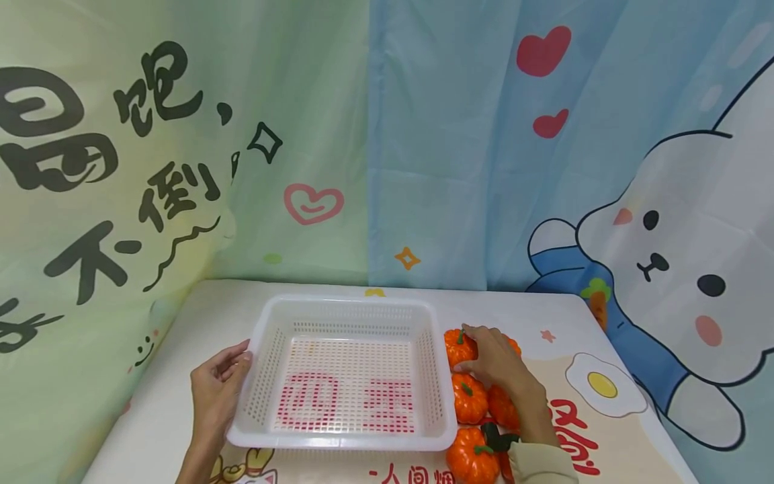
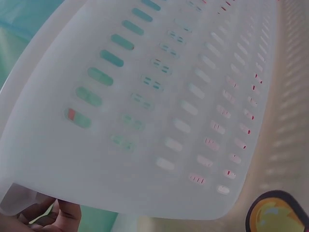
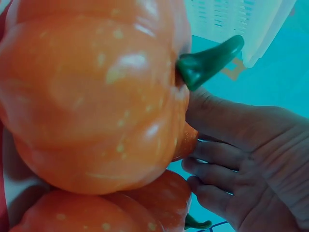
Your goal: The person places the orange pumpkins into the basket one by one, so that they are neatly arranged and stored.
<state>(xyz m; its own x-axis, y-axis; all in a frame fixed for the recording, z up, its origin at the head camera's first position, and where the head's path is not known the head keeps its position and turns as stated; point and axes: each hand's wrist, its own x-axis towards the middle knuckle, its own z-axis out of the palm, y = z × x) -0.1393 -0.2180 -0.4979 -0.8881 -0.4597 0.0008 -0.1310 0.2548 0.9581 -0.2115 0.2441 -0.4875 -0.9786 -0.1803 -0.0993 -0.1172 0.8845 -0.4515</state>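
Note:
A white perforated plastic basket (image 1: 345, 440) stands on the table, its red-marked mesh floor bare. At its left side is my left hand (image 1: 219, 386), fingers loosely bent, thumb tip right at the rim. In the left wrist view the basket's wall (image 2: 145, 183) hides most of that hand (image 2: 53, 215). To the basket's right, my right hand (image 1: 498, 359) grips a small orange pumpkin (image 1: 459, 349) with a green stem, thumb on the near side, fingers over the far side. A nearer pumpkin (image 3: 96, 96) hides most of it in the right wrist view.
Several more orange pumpkins (image 1: 469, 398) cluster along the basket's right side, one (image 1: 471, 457) near the front edge. A dark green piece (image 1: 498, 438) lies among them. The table cover (image 1: 556, 376) has printed pictures. Behind the table hangs a printed curtain (image 1: 423, 168).

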